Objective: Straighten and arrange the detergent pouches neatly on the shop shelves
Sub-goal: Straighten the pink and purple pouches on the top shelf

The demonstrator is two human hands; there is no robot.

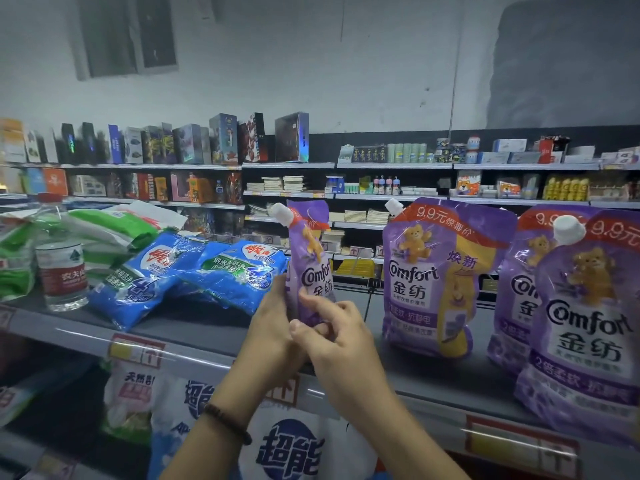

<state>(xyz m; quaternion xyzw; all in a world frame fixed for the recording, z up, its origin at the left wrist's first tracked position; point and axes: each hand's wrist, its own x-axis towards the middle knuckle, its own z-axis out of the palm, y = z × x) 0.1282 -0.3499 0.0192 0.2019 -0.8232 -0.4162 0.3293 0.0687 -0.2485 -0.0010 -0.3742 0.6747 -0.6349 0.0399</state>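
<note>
Head view: purple pouch (309, 261) near shelf edge (194, 355)

Held pouch (310, 261) on shelf (194, 327); bags (194, 271) left, standing pouches (433, 278) right.

Centre of frame: a narrow purple Comfort pouch (311, 261) with a white cap stands upright on the grey shelf (194, 327), turned nearly edge-on, pinched at its lower part. Right of it, a purple and yellow Comfort pouch (436, 275) stands facing front. Far right, two more purple pouches (585, 327) stand upright and overlap. Left, two blue detergent bags (194, 275) lie slumped flat.
</note>
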